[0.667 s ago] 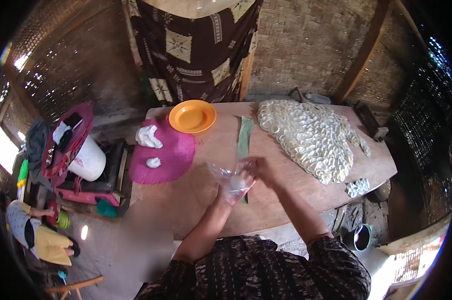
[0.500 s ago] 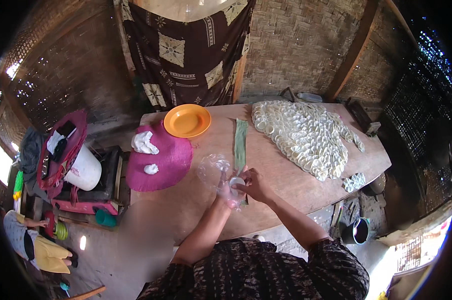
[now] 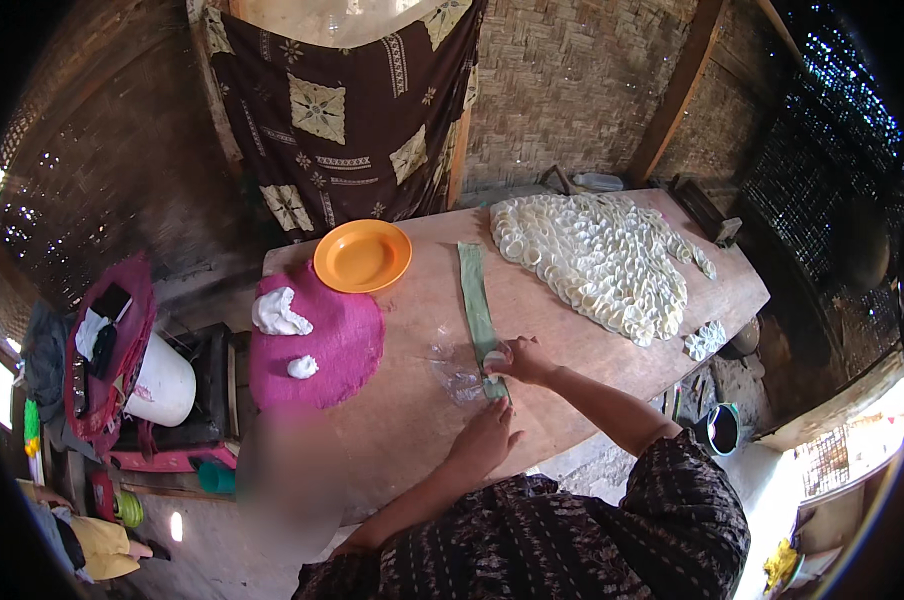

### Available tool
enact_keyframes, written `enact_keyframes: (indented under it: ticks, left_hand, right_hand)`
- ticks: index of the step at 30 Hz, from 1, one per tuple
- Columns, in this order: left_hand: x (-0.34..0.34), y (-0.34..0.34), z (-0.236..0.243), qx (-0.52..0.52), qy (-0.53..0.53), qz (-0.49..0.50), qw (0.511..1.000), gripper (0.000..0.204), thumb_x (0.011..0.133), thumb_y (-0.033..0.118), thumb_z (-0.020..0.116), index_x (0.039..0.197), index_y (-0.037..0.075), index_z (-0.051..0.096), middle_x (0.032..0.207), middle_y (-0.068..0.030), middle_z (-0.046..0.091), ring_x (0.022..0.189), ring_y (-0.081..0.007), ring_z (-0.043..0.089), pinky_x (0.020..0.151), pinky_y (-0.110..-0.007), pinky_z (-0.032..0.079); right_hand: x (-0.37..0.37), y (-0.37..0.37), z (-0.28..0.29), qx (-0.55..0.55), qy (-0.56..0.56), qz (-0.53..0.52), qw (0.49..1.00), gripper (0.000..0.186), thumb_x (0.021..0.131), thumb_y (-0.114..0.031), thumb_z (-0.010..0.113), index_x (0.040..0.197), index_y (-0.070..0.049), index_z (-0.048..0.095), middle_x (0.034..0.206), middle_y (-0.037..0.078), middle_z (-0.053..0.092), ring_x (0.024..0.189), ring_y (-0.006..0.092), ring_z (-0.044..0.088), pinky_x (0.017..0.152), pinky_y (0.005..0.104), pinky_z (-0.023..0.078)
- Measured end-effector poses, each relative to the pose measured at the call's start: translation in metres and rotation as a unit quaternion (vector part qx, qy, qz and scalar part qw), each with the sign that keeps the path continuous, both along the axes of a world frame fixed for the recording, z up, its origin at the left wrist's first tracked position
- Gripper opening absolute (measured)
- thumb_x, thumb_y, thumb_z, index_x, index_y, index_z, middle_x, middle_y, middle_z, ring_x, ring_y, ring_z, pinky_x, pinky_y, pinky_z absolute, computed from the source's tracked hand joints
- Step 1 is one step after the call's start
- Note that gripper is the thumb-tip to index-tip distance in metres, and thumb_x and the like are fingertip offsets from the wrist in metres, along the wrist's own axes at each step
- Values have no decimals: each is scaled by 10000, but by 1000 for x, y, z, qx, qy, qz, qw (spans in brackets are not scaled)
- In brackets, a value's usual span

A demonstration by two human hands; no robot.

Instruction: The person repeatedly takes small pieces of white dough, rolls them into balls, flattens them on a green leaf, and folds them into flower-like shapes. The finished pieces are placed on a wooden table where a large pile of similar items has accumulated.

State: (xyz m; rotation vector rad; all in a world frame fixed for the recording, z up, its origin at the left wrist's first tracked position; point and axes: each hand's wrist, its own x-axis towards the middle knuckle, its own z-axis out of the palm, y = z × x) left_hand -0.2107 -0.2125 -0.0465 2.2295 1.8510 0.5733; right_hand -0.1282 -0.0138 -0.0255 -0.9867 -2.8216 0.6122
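Observation:
On the wooden table [image 3: 412, 420] a long green strip [image 3: 476, 295], like a leaf, runs away from me. My right hand [image 3: 525, 361] pinches a small white dough disc [image 3: 493, 362] against the strip's near part. By the strip's near end lies my left hand [image 3: 485, 436], its fingers stretched out with nothing in them. A crumpled clear plastic sheet [image 3: 454, 370] rests just left of the strip. Two white dough lumps, a bigger one [image 3: 280, 312] and a smaller one [image 3: 302, 367], sit on a pink cloth [image 3: 347, 335] at the left.
An orange plate [image 3: 363, 256] stands at the far left of the table. Many white cup-shaped pieces [image 3: 592, 255] cover its right side, with a small cluster [image 3: 706, 340] nearer the edge. Left of the table are a white bucket [image 3: 162, 385] and a person [image 3: 97, 535].
The plastic sheet has left my left hand and now lies on the table. My right hand has brought the white disc onto the green strip. My left hand has moved nearer to me.

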Motion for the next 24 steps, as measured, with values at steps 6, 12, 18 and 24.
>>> enact_keyframes:
  ticks: [6,12,18,24]
  left_hand:
    - [6,5,12,-64,53,-11,996,681,936,476,512,1301,-98,490,1385,-277,461,1269,-354,485,1074,-418,366]
    - [5,10,14,-14,54,-13,998,668,935,481,506,1256,-103,544,1311,-270,541,1220,-346,534,1077,-408,366]
    - [3,14,18,-30,65,-31,997,672,945,488,480,1253,-105,547,1292,-273,557,1211,-336,543,1093,-390,355]
    - [2,15,22,-23,75,-32,996,672,948,481,475,1248,-116,543,1295,-275,554,1213,-333,543,1098,-388,352]
  right_hand:
    - [-8,18,-2,26,-79,90,993,756,708,-679,681,1251,-159,596,1301,109,525,1212,328,460,984,492,346]
    - [-39,58,6,17,-87,76,993,680,711,-651,693,1227,-213,622,1281,97,521,1212,333,453,978,524,340]
    - [-73,100,7,-6,-109,17,994,614,737,-645,678,1199,-243,637,1275,92,534,1222,337,458,995,527,332]
    - [-100,142,2,8,-122,-49,991,608,788,-677,613,1222,-251,619,1347,97,504,1274,354,441,1023,591,306]
